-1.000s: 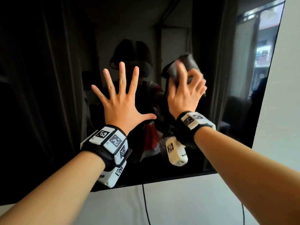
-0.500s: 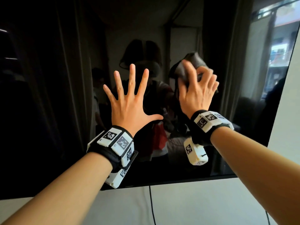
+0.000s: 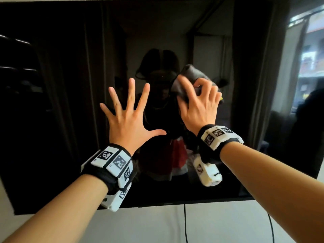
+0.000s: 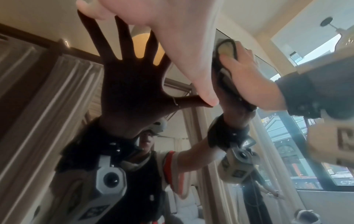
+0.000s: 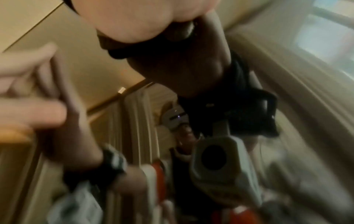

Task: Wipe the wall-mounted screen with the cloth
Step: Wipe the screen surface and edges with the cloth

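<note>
1 screen [image 3: 61, 102], 1 cloth [image 3: 189, 78], 2 hands: left hand [image 3: 129, 118], right hand [image 3: 199, 106]. 2 wrist camera units, 2 cables below the screen [image 3: 185, 223].

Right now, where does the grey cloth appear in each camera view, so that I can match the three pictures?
Head: the cloth is right of centre, bunched under the right hand against the screen.
Left wrist: the cloth is upper right, between that hand and the glass.
Right wrist: only a blurred dark shape below the palm; I cannot tell that it is the cloth.
Shared landmark: the spread left hand.
</note>
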`<state>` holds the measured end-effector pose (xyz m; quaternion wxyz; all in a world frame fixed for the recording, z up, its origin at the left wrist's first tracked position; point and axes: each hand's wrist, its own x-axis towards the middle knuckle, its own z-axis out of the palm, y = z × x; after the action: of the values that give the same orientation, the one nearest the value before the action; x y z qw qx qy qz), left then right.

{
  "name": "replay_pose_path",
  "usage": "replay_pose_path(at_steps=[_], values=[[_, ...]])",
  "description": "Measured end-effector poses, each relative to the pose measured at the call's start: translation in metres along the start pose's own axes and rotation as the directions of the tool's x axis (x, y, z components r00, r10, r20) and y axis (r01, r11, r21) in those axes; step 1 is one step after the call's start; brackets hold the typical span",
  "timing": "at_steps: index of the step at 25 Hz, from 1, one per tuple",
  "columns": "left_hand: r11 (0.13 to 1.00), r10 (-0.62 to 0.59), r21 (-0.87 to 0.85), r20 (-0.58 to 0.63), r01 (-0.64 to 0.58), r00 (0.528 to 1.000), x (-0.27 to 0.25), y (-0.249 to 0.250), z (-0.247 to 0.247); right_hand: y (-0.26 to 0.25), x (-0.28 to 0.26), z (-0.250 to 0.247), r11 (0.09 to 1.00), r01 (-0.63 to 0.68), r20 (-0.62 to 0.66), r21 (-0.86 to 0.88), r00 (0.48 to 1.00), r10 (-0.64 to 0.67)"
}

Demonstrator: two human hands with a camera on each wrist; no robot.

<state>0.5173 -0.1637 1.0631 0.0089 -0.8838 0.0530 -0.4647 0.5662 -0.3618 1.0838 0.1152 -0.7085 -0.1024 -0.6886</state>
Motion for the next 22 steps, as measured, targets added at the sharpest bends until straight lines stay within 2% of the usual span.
replay_pose_path(at_steps=[1,2,4,5,7,8,9,10,11,12,13,14,15,16,17,18,19,20,21,22], values=[[1.0,0.003,-0.006,-0.006,-0.003,1.0,0.0,0.0,0.001,0.001,0.0,0.002,0.998,0.065,0.019,-0.019,0.998,-0.065],[1.0,0.004,-0.009,-0.01,-0.004,1.0,0.0,0.002,0.001,0.004,0.007,0.001,1.0,-0.016,0.008,-0.017,1.0,0.016],[1.0,0.009,-0.017,-0.018,-0.009,1.0,0.0,0.0,0.002,-0.007,0.015,0.0,0.961,-0.277,-0.053,0.017,0.959,0.277],[1.0,0.011,-0.018,-0.025,-0.012,1.0,0.0,-0.001,0.003,-0.015,0.012,0.002,0.962,-0.271,-0.043,0.012,0.961,0.272],[1.0,0.016,-0.017,-0.035,-0.016,0.999,-0.001,-0.002,0.003,-0.022,-0.004,0.003,1.0,-0.003,0.046,-0.03,0.999,0.004],[1.0,0.022,-0.012,-0.038,-0.022,0.999,-0.001,-0.003,0.004,-0.018,-0.004,0.002,0.999,0.036,0.051,-0.041,0.998,-0.034],[0.999,0.031,-0.005,-0.041,-0.032,0.999,-0.002,-0.005,0.005,-0.012,0.003,0.002,0.996,-0.078,0.014,-0.03,0.997,0.079],[0.999,0.04,0.002,-0.043,-0.04,0.998,-0.002,-0.006,0.006,-0.011,0.013,0.0,0.963,-0.27,-0.051,0.01,0.961,0.27],[0.999,0.044,0.002,-0.045,-0.044,0.998,-0.002,-0.007,0.006,-0.016,0.016,-0.002,0.92,-0.391,-0.088,0.035,0.916,0.392],[0.999,0.041,-0.002,-0.046,-0.042,0.998,-0.002,-0.008,0.006,-0.022,0.012,0.0,0.917,-0.398,-0.083,0.027,0.913,0.399],[0.999,0.038,-0.011,-0.048,-0.038,0.998,-0.002,-0.008,0.006,-0.028,0.001,0.003,0.96,-0.28,-0.041,-0.006,0.959,0.28],[0.999,0.035,-0.018,-0.05,-0.036,0.998,-0.002,-0.008,0.006,-0.031,-0.012,0.005,0.995,-0.089,0.037,-0.039,0.995,0.091],[0.999,0.04,-0.022,-0.047,-0.041,0.998,-0.003,-0.008,0.006,-0.027,-0.018,0.003,0.997,0.05,0.093,-0.061,0.995,-0.044],[0.998,0.052,-0.023,-0.04,-0.053,0.998,-0.003,-0.01,0.005,-0.022,-0.012,0.002,0.996,0.047,0.095,-0.074,0.995,-0.039],[0.998,0.066,-0.021,-0.035,-0.067,0.997,-0.004,-0.013,0.003,-0.019,-0.002,0.002,0.991,-0.119,0.039,-0.059,0.992,0.122],[0.997,0.078,-0.018,-0.041,-0.079,0.996,-0.007,-0.018,0.001,-0.025,0.007,0.002,0.952,-0.306,-0.037,-0.024,0.952,0.305],[0.996,0.084,-0.011,-0.059,-0.084,0.995,-0.009,-0.026,-0.001,-0.036,0.01,0.002,0.912,-0.41,-0.075,0.001,0.91,0.409],[0.997,0.08,-0.001,-0.079,-0.081,0.994,-0.012,-0.038,-0.003,-0.049,0.005,0.006,0.925,-0.379,-0.067,0.004,0.923,0.378],[0.998,0.068,0.007,-0.091,-0.067,0.994,-0.015,-0.053,-0.005,-0.064,-0.007,0.011,0.975,-0.221,-0.018,-0.01,0.975,0.221],[0.999,0.048,0.012,-0.091,-0.047,0.995,-0.017,-0.069,-0.007,-0.076,-0.019,0.015,0.999,-0.028,0.051,-0.017,0.998,0.029]])
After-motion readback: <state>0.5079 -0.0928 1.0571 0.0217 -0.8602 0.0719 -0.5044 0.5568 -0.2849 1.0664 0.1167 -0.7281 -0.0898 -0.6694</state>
